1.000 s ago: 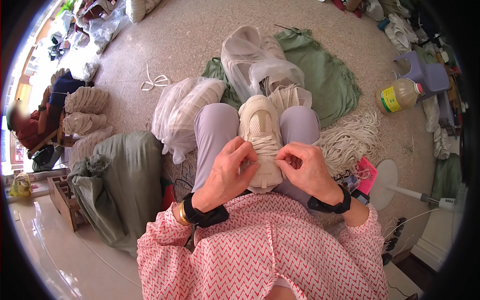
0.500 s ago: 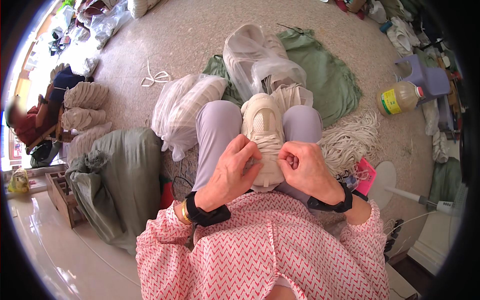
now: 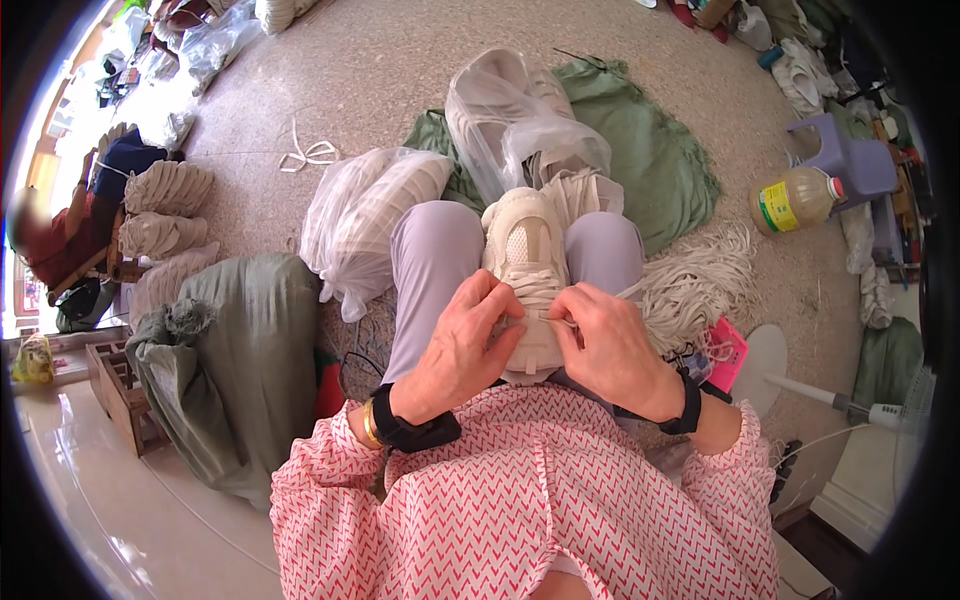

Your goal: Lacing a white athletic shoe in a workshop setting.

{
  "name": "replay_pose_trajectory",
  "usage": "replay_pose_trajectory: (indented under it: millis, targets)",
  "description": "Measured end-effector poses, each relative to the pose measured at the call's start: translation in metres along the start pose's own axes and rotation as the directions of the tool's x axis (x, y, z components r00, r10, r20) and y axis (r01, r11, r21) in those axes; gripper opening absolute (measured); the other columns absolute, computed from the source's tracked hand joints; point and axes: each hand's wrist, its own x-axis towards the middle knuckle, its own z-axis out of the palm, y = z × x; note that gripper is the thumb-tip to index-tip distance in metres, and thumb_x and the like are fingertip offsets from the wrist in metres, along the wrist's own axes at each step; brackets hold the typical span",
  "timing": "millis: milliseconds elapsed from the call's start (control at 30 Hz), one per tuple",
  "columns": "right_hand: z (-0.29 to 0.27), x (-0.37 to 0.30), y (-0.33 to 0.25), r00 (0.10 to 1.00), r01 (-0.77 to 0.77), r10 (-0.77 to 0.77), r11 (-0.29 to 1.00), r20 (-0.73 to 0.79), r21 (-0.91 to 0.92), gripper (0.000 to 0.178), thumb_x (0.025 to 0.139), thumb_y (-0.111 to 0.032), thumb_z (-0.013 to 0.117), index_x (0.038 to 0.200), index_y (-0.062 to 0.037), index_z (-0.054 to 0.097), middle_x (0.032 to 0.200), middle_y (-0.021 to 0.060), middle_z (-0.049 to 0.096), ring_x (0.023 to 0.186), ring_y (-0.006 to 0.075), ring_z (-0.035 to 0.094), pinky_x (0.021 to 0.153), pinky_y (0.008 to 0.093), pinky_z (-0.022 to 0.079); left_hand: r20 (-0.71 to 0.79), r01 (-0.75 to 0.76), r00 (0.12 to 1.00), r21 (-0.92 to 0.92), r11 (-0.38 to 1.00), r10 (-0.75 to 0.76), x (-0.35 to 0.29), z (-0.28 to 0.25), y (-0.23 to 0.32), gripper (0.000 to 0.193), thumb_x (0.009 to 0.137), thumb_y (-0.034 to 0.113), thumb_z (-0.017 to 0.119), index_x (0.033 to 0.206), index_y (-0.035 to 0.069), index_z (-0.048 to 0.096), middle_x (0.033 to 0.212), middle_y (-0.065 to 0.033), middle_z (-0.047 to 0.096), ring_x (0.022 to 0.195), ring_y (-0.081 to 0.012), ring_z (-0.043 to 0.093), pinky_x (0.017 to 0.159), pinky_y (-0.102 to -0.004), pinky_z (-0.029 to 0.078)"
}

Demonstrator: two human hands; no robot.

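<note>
A cream lace-up sneaker (image 3: 522, 240) rests between my knees, toe pointing away from me, with laces crossing over its tongue. My left hand (image 3: 466, 340) grips the left edge of the shoe's opening with bent fingers, thumb toward the heel side. On the other side, my right hand (image 3: 615, 345) pinches a pale shoelace (image 3: 556, 320) between thumb and forefinger beside the eyelets. The ends of the left fingers are partly hidden against the shoe.
A heap of loose white laces (image 3: 705, 285) lies right of my knee. Bagged shoes (image 3: 375, 215) and a green cloth (image 3: 650, 150) are ahead. A grey-green sack (image 3: 240, 370) stands left, an oil jug (image 3: 797, 200) and purple stool (image 3: 850, 160) right. Another person (image 3: 65, 235) sits far left.
My right hand has shifted slightly, its fingers turning in over the laces, and a lace now shows in its pinch. The left hand stays about where it was.
</note>
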Motion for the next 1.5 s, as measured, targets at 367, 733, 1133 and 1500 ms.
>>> replay_pose_trajectory:
  millis: [367, 733, 1133, 1500]
  targets:
    - [0.004, 0.005, -0.002, 1.0, -0.01, 0.01, 1.0, -0.006, 0.015, 0.01, 0.088, -0.002, 0.068, 0.091, -0.0015, 0.059, 0.087, 0.0163, 0.065, 0.081, 0.0407, 0.065, 0.069, 0.0501, 0.05, -0.001, 0.014, 1.0, 0.025, 1.0, -0.014, 0.003, 0.001, 0.002, 0.016, 0.088, -0.002, 0.072, 0.099, 0.0, 0.061, 0.092, -0.0119, 0.052, 0.081, -0.0264, 0.058, 0.071, -0.0366, 0.05]
    - [0.0, 0.011, 0.0, 0.998, 0.027, -0.03, 0.998, 0.049, 0.06, 0.006, 0.089, -0.001, 0.062, 0.095, -0.0001, 0.06, 0.093, 0.0187, 0.067, 0.087, 0.042, 0.067, 0.074, 0.052, 0.052, 0.071, -0.08, 0.995, 0.087, 0.993, 0.074, 0.012, 0.0, 0.001, 0.015, 0.087, -0.002, 0.066, 0.097, 0.0, 0.054, 0.092, -0.0167, 0.051, 0.088, -0.0385, 0.055, 0.078, -0.0455, 0.047]
    - [-0.022, 0.016, 0.012, 0.996, -0.04, 0.034, 0.997, 0.087, 0.07, 0.012, 0.086, -0.003, 0.07, 0.095, 0.0001, 0.063, 0.081, 0.0161, 0.071, 0.07, 0.0366, 0.068, 0.065, 0.0426, 0.053, 0.138, 0.134, 0.977, 0.191, 0.972, -0.162, -0.007, -0.077, -0.009, 0.014, 0.092, -0.002, 0.063, 0.098, -0.001, 0.051, 0.084, -0.0163, 0.054, 0.078, -0.0351, 0.058, 0.071, -0.0425, 0.047]
    - [-0.021, 0.013, 0.01, 0.993, -0.095, 0.088, 0.99, 0.073, 0.106, 0.013, 0.09, -0.007, 0.073, 0.093, -0.0011, 0.062, 0.083, 0.0185, 0.073, 0.081, 0.0359, 0.074, 0.07, 0.0437, 0.056, 0.182, 0.207, 0.962, 0.007, 0.978, -0.205, 0.006, -0.047, 0.009, 0.022, 0.089, 0.003, 0.072, 0.104, 0.0, 0.056, 0.087, -0.0105, 0.054, 0.063, -0.0229, 0.053, 0.059, -0.0359, 0.043]
